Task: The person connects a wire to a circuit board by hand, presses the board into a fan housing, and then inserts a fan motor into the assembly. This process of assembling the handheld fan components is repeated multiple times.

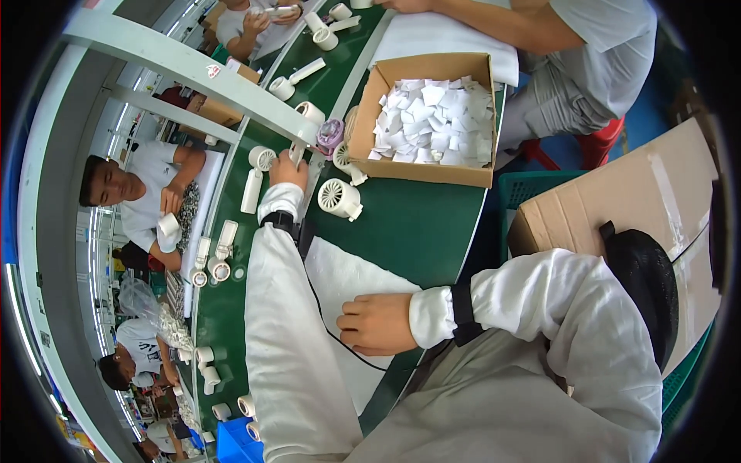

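Observation:
My left hand (288,170) reaches forward across the green bench, its fingers closed around the handle of a white handheld fan (310,114). A metal frame bar partly covers that fan. Just right of this hand are a purple fan (330,135) and a white fan housing (345,160); nearer to me lies a round white housing with a slotted grille (340,198). My right hand (376,322) rests palm down on a white foam sheet (347,274), its fingers curled and together. I see nothing in it, and a black cable runs beside it.
An open carton (432,171) of small white paper pieces stands at the far right of the bench. Several white fans (251,189) line the left side. A large closed carton (617,201) sits at right. Co-workers sit across and beyond; a blue bin (238,441) is near left.

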A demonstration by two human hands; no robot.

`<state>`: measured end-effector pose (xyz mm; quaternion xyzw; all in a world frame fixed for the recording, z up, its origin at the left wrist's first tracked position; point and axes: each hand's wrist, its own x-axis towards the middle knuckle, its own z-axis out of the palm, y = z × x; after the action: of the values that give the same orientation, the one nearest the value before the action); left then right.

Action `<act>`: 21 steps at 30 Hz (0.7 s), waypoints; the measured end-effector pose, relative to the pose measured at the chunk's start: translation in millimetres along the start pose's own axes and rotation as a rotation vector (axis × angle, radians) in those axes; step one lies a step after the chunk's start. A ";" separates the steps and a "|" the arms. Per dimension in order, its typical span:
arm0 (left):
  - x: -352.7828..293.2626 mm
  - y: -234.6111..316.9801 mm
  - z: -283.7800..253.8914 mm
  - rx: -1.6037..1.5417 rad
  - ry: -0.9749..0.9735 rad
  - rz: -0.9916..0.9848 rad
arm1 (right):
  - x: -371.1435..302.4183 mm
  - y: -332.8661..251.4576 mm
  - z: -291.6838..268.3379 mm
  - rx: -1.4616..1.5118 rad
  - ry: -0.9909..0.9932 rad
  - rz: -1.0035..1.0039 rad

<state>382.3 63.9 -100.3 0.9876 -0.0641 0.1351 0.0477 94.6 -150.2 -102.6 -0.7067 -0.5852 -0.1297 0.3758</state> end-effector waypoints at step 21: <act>-343.4 105.5 -198.7 -0.145 -0.443 -0.193 | -1.1 -21.7 -32.8 0.235 0.149 0.304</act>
<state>-12.2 20.9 4.7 0.9887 0.0120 -0.0947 0.1159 82.6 -172.8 -72.6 -0.7267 -0.4534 -0.0542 0.5132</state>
